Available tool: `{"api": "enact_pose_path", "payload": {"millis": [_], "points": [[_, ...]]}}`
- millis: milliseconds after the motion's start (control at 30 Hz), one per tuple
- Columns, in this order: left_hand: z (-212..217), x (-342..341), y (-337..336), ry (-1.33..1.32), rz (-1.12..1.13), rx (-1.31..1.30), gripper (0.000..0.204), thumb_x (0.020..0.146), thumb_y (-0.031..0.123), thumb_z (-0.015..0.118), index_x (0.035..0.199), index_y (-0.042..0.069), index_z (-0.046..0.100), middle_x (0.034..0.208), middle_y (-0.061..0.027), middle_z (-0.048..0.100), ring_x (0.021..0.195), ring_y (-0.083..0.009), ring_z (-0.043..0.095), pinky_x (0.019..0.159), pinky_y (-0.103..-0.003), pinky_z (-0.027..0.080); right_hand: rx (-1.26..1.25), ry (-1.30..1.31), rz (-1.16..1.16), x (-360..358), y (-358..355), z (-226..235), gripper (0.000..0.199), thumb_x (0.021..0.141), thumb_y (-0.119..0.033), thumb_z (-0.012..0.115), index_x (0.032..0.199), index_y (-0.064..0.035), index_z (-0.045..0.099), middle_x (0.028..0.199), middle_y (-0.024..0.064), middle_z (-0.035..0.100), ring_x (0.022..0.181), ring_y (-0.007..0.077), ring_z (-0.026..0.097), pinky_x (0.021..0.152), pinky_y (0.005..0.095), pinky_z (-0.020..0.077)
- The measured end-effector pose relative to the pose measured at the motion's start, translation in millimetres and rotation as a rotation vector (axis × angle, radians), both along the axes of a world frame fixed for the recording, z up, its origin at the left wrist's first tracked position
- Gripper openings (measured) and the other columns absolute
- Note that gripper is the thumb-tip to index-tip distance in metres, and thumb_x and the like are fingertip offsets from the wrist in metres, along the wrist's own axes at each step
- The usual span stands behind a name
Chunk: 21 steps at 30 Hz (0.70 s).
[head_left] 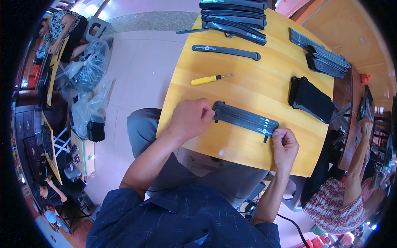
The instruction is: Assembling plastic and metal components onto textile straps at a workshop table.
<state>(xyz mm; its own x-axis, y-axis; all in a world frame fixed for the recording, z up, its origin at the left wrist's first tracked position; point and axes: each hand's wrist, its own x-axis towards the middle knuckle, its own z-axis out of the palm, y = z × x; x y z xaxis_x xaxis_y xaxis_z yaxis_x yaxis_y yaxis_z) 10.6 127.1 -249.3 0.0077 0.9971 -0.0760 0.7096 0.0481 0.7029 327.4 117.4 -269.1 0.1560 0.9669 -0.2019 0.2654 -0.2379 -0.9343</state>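
Observation:
A flat bundle of black straps [244,117] lies across the wooden table, white markings near its right end. At its left end my left hand [191,118] is closed, thumb and forefinger pinched against the strap edge; what lies inside the curled fingers is hidden. My right hand [285,144] pinches the bundle's right end, where a short dark tab pokes out below. Beyond it rests a yellow-handled screwdriver [205,80], its tip pointing right. A single black strap [225,52] with a looped right end lies farther off.
A pile of black straps [233,20] sits at the table's [256,159] far edge. More strap stacks [326,60] and a thick black stack [311,99] lie on the right. Co-workers sit at both sides. Plastic bags [93,64] stand on the floor to the left.

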Motion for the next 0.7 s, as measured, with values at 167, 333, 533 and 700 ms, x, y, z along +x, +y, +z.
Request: {"api": "enact_pose_path", "payload": {"millis": [167,333,533,700], "points": [[5,2,1,0.027,0.012,-0.085,0.015,0.088,0.021,0.069,0.082,0.008,0.069,0.072,-0.0132,0.07,0.07,-0.0363,0.069,0.066,-0.048,0.054,-0.009,0.017,-0.001,1,1,1,0.005,0.098,-0.005,0.069,0.094,-0.0009,0.069,0.078,-0.0079,0.06,0.066,-0.0006,0.047,0.06,0.0169,0.0377],[2,3,1,0.045,0.022,-0.089,0.015,0.088,0.022,0.069,0.082,0.008,0.069,0.071,-0.0127,0.069,0.069,-0.0358,0.069,0.065,-0.047,0.054,0.024,0.001,0.002,0,1,0,0.006,0.097,-0.004,0.069,0.092,-0.0016,0.069,0.078,-0.0074,0.061,0.067,-0.0003,0.049,0.06,0.017,0.0397],[1,1,-1,0.036,0.023,-0.072,0.016,0.087,0.023,0.069,0.082,0.008,0.068,0.071,-0.0128,0.069,0.069,-0.0356,0.069,0.065,-0.047,0.054,0.061,-0.064,0.0,-4,2,-1,0.006,0.095,-0.003,0.071,0.089,-0.0021,0.069,0.074,-0.0068,0.062,0.066,0.0001,0.051,0.061,0.0178,0.0429],[-2,2,0,0.041,0.005,-0.016,0.016,0.086,0.023,0.07,0.082,0.007,0.069,0.072,-0.0129,0.07,0.07,-0.0354,0.069,0.066,-0.047,0.055,0.134,-0.077,-0.002,1,2,-11,0.005,0.094,-0.003,0.072,0.089,-0.0021,0.069,0.073,-0.0058,0.062,0.064,0.0018,0.052,0.06,0.0197,0.0448]]}}
